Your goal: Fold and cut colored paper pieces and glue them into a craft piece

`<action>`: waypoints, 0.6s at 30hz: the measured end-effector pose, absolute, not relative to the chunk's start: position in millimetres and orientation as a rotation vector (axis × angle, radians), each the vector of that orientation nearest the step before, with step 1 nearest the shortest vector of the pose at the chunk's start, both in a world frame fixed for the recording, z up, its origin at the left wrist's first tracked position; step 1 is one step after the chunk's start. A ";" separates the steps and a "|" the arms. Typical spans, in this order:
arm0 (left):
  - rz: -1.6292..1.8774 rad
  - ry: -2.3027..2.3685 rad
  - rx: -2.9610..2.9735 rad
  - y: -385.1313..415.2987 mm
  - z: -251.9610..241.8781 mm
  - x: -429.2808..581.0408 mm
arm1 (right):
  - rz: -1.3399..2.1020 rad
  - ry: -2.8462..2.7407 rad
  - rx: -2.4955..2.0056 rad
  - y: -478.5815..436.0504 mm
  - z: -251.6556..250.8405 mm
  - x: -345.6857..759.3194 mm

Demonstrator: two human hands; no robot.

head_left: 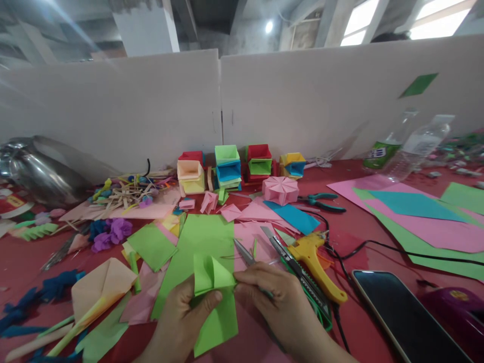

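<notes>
My left hand (pixel 189 307) is closed on a light green paper (pixel 217 322), thumb in front. The paper's upper part is folded, and a flap (pixel 212 275) stands up from it. At the fold's right corner, my right hand (pixel 276 297) pinches the same paper between thumb and fingers. A pointed metal blade (pixel 245 251) sticks out just beyond the right hand; the rest of that tool is mostly hidden under the hand, so I cannot tell whether the palm holds it. A larger green sheet (pixel 206 229) lies beneath on the red table (pixel 353 232).
Right of my hands lie a box cutter (pixel 295 264), a yellow glue gun (pixel 313 262) with black cord, and a phone (pixel 404 317). Small stacked paper boxes (pixel 228 169) line the white partition (pixel 151 106). Bottles, pliers (pixel 323 201), a steel kettle (pixel 49 171) and paper scraps surround the area.
</notes>
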State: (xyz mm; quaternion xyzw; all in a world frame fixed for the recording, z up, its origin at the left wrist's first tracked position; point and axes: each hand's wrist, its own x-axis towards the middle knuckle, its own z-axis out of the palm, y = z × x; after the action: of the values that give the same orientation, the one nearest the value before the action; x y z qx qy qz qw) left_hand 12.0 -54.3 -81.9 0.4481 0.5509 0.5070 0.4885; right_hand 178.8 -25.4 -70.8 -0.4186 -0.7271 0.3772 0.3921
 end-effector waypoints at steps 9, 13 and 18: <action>1.329 1.375 1.165 -47.2 -88.7 2.8 | 0.837 -1.876 -1.143 -21.0 -71.3 183.8; 1.468 1.450 1.460 -42.0 -90.3 -6.3 | 0.828 -1.890 -1.142 -20.1 -70.2 184.3; 1.531 1.532 1.778 -40.6 -87.5 -13.9 | 0.804 -1.930 -1.125 -21.9 -70.4 184.6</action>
State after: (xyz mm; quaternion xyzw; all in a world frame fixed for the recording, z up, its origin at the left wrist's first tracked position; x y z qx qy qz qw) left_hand -13.9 -40.6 -87.5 0.6254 0.5389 0.5384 0.1690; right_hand 184.6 -21.9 -70.4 -0.4394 -0.7539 0.3140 0.3743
